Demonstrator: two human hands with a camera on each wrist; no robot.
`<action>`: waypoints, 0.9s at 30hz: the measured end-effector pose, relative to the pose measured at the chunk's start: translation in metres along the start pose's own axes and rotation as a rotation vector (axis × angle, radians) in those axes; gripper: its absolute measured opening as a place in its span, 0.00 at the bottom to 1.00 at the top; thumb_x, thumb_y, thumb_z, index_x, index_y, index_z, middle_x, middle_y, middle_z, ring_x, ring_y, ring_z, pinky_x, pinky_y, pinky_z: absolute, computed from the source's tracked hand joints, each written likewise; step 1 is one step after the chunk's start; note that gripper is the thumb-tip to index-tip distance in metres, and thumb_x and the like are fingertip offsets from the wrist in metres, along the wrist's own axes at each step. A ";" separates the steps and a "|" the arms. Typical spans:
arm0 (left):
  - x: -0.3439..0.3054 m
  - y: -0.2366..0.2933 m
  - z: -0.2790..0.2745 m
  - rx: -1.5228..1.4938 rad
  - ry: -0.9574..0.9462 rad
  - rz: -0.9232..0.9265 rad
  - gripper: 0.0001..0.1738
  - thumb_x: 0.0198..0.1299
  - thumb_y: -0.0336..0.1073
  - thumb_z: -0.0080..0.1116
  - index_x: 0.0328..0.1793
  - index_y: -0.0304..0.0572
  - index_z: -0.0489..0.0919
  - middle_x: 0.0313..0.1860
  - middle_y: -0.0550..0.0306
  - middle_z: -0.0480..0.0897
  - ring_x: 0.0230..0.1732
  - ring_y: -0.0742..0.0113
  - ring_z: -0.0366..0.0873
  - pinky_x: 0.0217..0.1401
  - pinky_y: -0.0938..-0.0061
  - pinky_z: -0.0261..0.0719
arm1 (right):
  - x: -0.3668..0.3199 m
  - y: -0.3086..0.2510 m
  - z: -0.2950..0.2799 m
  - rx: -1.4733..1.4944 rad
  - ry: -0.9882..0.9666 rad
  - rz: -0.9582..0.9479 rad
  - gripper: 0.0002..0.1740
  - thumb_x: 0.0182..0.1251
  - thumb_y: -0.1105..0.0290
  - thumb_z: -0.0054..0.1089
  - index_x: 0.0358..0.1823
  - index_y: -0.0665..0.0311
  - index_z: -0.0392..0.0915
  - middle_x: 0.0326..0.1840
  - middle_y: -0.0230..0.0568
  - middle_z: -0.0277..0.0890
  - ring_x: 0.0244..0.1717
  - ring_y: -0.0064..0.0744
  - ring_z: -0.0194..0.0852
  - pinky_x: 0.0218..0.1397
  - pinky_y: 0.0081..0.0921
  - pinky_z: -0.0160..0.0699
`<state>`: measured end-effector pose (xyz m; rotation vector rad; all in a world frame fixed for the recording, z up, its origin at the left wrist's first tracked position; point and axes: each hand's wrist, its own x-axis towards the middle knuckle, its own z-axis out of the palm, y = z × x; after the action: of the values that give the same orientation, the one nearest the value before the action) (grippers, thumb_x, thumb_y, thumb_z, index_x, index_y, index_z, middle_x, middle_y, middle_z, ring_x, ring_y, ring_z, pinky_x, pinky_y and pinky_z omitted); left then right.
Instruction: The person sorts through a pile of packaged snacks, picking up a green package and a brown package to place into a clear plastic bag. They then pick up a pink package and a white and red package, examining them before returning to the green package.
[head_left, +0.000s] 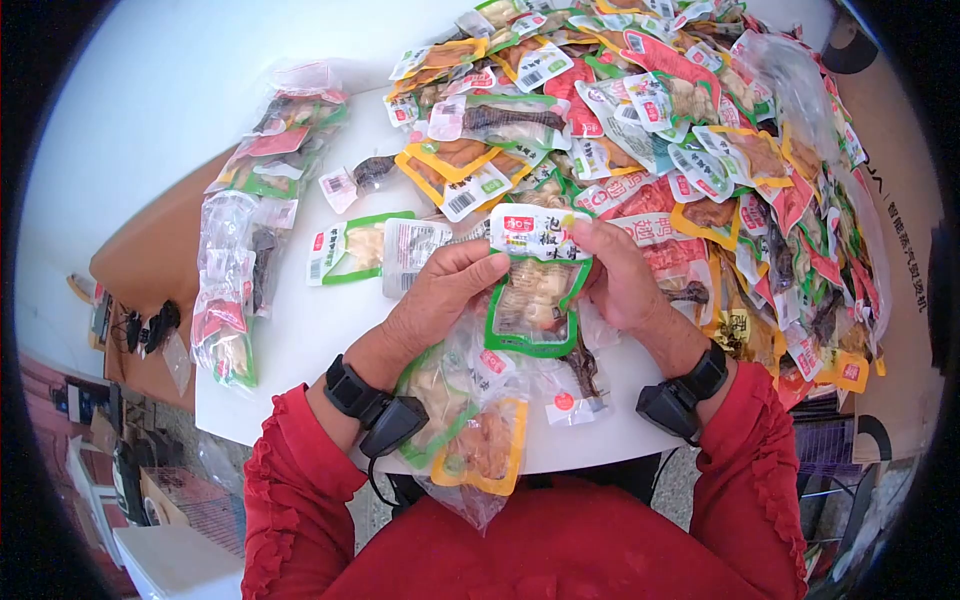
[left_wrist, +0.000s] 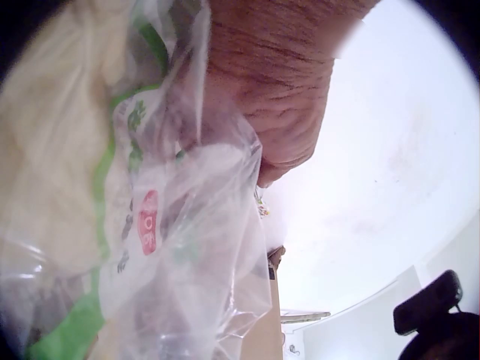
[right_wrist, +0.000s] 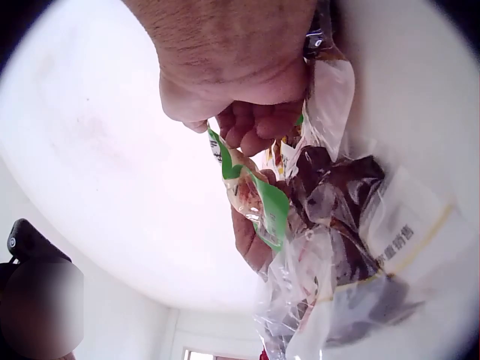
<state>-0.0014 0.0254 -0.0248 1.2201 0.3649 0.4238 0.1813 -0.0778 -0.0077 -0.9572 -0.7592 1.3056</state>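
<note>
A green-edged packet (head_left: 535, 305) with a white printed top is held upright over the table's middle. The left hand (head_left: 440, 295) pinches its upper left edge, thumb on the front. At the upper right corner, the right hand (head_left: 630, 285) grips it between thumb and curled fingers. In the right wrist view the right hand (right_wrist: 240, 82) holds the green-edged packet (right_wrist: 259, 202) from above. Below the hands lies a clear bag (head_left: 480, 500) with a green-edged packet and a yellow-edged packet (head_left: 485, 445). Clear plastic (left_wrist: 217, 247) covers much of the left wrist view, beside the left hand (left_wrist: 270, 82).
A large heap of mixed packets (head_left: 640, 110) covers the table's back and right. Filled clear bags (head_left: 225, 270) line the left side. Loose packets (head_left: 355, 248) lie left of the hands on the white table (head_left: 320, 370). A cardboard box (head_left: 900, 330) stands at the right.
</note>
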 end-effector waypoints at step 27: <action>-0.004 0.009 0.011 -0.115 0.008 0.010 0.28 0.63 0.39 0.49 0.67 0.39 0.59 0.55 0.55 0.72 0.54 0.68 0.71 0.59 0.72 0.68 | 0.005 -0.004 0.011 0.249 0.179 -0.024 0.15 0.67 0.58 0.45 0.43 0.64 0.69 0.33 0.33 0.73 0.28 0.23 0.75 0.26 0.20 0.76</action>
<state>-0.0009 0.0171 -0.0124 1.1090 0.3370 0.4529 0.1735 -0.0717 0.0000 -0.8475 -0.4571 1.2420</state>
